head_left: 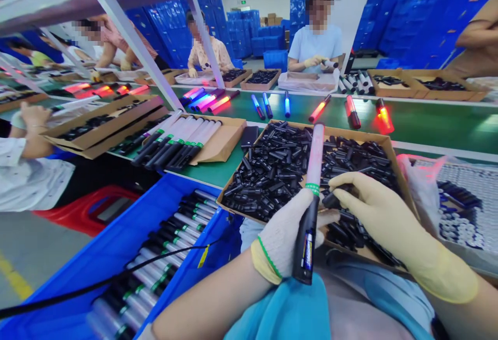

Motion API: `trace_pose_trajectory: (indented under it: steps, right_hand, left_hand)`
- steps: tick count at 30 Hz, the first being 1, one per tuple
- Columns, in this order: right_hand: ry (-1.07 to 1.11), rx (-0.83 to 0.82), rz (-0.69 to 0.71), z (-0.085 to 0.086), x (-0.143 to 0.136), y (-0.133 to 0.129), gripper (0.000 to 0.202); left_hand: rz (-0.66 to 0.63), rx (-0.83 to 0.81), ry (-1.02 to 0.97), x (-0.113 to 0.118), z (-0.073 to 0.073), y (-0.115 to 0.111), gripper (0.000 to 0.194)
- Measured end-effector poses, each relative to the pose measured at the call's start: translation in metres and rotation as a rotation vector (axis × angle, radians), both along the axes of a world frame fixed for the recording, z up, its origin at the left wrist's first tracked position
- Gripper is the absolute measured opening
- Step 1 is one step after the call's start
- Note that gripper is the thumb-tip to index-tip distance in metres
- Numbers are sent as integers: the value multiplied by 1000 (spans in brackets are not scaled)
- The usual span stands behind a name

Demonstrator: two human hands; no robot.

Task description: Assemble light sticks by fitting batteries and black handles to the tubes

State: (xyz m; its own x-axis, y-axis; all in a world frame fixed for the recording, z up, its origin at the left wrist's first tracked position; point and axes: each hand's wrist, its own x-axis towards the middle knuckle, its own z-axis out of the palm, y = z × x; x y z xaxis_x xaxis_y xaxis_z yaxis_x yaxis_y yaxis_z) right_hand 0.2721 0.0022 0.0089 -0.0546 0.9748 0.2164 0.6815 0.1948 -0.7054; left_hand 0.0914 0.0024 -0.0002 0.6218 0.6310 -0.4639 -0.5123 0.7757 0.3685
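As similar light sticks (187,220) lie in rows in a blue bin (116,241), a worker's left hand (286,233) has its grip wrapped around the black handle of one light stick (312,188) at a cardboard tray (400,176). The right hand (369,207), its grip pinched nearly closed, holds a small black part (331,200) just beside it. Whether that stick is finished cannot be told; the well-filled tray on the tabletop (218,174) suggests much is left.

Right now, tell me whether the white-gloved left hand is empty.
No, that left hand grips a black-handled, translucent tubular stick.
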Motion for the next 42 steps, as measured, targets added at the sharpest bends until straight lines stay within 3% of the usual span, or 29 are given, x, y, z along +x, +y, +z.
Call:
trace_pose_trajectory:
  steps: [2,5,8,11,16,18,20,22,29,33,36,42]
  right_hand:
    - [0,-2,29,-7,-2,4,21]
    - [-23,10,30,-13,-4,8,22]
    - [-40,-9,-9,-15,-6,12,25]
    - [-30,-3,35,-16,-9,12,27]
    - [-129,326,-10,-12,-15,-9,32]
    - [-164,374,141,-7,-18,-22,28]
    - [-180,323,339,-3,-23,-33,26]
    - [-187,265,435,-2,-27,-38,25]
    - [-200,274,486,-7,-28,-37,32]
    - [-183,289,466,-9,-26,-34,19]
    - [-196,318,477,-11,-26,-33,21]
    - [-227,209,498,-9,-23,-31,25]
  left_hand:
    - [-48,-30,-47,0,0,1,33]
    - [26,-39,-74,0,-2,2,32]
    - [41,-22,-54,1,-5,2,31]
    - [15,17,12,3,-7,0,30]
    - [93,-18,55,4,-7,2,30]
    - [121,-4,54,4,-8,3,30]
    - [137,15,54,4,-8,2,30]
    - [149,29,53,3,-8,1,28]
    - [205,47,46,4,-7,1,27]
    - [201,29,39,6,-8,4,29]
    - [196,10,31,5,-7,3,28]
    - [220,-13,30,0,-1,0,14]
